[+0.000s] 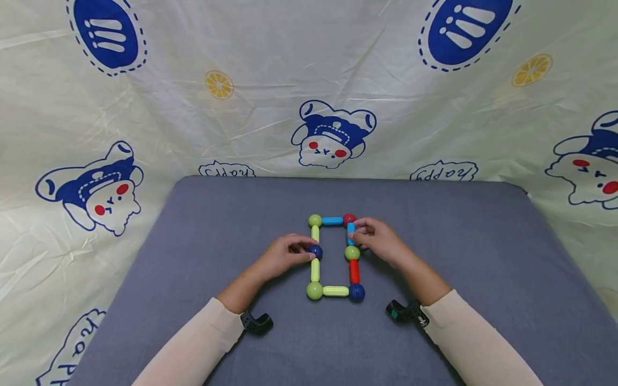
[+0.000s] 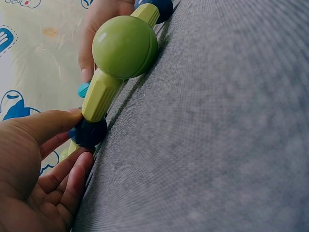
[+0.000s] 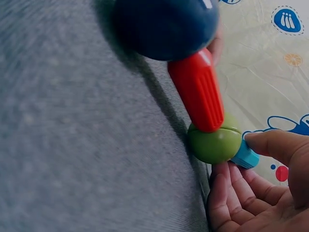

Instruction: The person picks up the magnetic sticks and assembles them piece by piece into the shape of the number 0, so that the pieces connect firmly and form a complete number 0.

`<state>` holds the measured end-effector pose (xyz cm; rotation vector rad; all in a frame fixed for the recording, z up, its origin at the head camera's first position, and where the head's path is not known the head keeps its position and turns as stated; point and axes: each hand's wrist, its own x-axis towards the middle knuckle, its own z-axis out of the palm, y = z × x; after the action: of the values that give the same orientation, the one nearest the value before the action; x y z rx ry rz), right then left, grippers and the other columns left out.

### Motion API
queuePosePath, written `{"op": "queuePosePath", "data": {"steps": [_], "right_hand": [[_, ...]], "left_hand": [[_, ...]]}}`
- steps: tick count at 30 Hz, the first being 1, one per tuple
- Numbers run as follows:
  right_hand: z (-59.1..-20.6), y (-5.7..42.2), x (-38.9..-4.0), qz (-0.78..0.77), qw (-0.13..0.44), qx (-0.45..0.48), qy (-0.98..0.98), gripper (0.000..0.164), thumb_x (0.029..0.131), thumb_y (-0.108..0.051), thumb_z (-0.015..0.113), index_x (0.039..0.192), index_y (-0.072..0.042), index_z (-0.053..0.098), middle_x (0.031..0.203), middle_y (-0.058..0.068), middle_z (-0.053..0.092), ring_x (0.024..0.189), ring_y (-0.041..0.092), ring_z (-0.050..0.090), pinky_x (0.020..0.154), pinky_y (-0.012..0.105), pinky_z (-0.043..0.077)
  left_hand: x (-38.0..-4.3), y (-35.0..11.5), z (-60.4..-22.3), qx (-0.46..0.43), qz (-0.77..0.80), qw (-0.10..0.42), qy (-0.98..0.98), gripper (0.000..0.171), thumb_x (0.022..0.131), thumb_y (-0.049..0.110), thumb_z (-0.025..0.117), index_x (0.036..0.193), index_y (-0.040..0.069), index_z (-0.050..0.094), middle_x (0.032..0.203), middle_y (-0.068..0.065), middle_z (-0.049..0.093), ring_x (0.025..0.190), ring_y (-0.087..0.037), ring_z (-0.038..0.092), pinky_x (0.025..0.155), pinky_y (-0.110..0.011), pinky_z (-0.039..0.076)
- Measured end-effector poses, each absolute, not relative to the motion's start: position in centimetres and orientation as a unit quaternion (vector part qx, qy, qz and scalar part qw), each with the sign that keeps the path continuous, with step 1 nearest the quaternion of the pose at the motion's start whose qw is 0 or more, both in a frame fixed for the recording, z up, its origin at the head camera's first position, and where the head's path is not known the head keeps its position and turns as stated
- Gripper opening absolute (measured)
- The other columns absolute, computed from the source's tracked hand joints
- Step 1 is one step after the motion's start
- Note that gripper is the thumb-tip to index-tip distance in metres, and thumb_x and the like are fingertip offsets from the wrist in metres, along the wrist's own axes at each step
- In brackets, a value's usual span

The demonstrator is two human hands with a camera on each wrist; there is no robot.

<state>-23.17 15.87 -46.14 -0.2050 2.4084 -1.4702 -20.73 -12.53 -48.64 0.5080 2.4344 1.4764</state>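
Observation:
A rectangle of toy balls and ridged rods lies on the grey cloth, its pieces joined end to end. On its left side my left hand [image 1: 289, 253] pinches the dark blue ball [image 2: 89, 133] between thumb and fingers. Yellow-green rods [image 1: 315, 270] run from that ball to green balls [image 1: 315, 290] at both left corners. Across from it, my right hand [image 1: 379, 240] pinches the blue rod [image 3: 245, 155] between the red corner ball [image 1: 349, 220] and a green ball [image 3: 215, 145]. Below that green ball, a red rod [image 3: 198, 92] leads to another dark blue ball [image 3: 166, 24].
Grey cloth [image 1: 232, 214] covers the table around the rectangle. Behind it hangs a pale printed sheet [image 1: 260, 123]. A black band [image 1: 257, 323] is on the left wrist, and another black band [image 1: 407, 313] on the right.

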Motion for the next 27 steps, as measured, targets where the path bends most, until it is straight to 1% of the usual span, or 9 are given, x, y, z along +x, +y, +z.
{"op": "queuePosePath", "data": {"steps": [8,12,15,19,23,27], "right_hand": [[-46.75,15.76,-23.22,-0.513,0.154,-0.059,0.842,0.048,0.099,-0.024,0.067,0.134,0.004,0.051,0.115,0.018,0.066,0.091,0.019,0.062,0.080,0.029,0.054],[-46.87,15.64,-23.10,-0.512,0.148,-0.052,0.845,0.049,0.099,-0.025,0.067,0.133,0.004,0.048,0.112,0.020,0.069,0.085,0.020,0.062,0.078,0.029,0.053],[-46.85,15.50,-22.99,-0.512,0.143,-0.043,0.846,0.051,0.098,-0.026,0.067,0.135,0.003,0.044,0.108,0.018,0.070,0.081,0.020,0.062,0.077,0.029,0.052],[-46.77,15.29,-22.86,-0.511,0.142,-0.030,0.847,0.058,0.097,-0.026,0.067,0.141,0.000,0.039,0.105,0.013,0.069,0.080,0.020,0.060,0.077,0.029,0.051],[-46.82,15.21,-22.90,-0.504,0.141,-0.029,0.851,0.067,0.097,-0.026,0.068,0.149,-0.001,0.033,0.103,0.012,0.068,0.078,0.020,0.057,0.072,0.029,0.049],[-46.94,15.33,-22.94,-0.499,0.138,-0.037,0.855,0.069,0.096,-0.025,0.069,0.151,-0.003,0.033,0.102,0.012,0.067,0.074,0.020,0.055,0.067,0.027,0.049]], "left_hand": [[-20.79,-12.57,-48.72,0.173,0.509,0.127,0.834,0.030,0.092,0.024,0.076,0.122,0.020,0.073,0.103,-0.003,0.066,0.089,-0.013,0.059,0.077,-0.027,0.049],[-20.73,-12.60,-48.64,0.174,0.508,0.127,0.834,0.030,0.092,0.023,0.076,0.122,0.019,0.073,0.104,-0.004,0.066,0.090,-0.012,0.059,0.077,-0.027,0.049],[-20.71,-12.63,-48.59,0.175,0.510,0.127,0.833,0.030,0.092,0.023,0.075,0.123,0.019,0.073,0.104,-0.005,0.066,0.089,-0.012,0.059,0.077,-0.026,0.049],[-20.68,-12.65,-48.59,0.174,0.512,0.128,0.831,0.030,0.093,0.024,0.075,0.122,0.019,0.073,0.104,-0.004,0.066,0.089,-0.012,0.059,0.076,-0.026,0.048],[-20.70,-12.63,-48.60,0.173,0.514,0.128,0.830,0.030,0.092,0.024,0.076,0.122,0.019,0.073,0.103,-0.004,0.066,0.088,-0.012,0.058,0.075,-0.026,0.048],[-20.71,-12.61,-48.59,0.171,0.514,0.128,0.831,0.030,0.092,0.023,0.076,0.121,0.019,0.074,0.102,-0.004,0.066,0.088,-0.013,0.059,0.075,-0.026,0.048]]}}
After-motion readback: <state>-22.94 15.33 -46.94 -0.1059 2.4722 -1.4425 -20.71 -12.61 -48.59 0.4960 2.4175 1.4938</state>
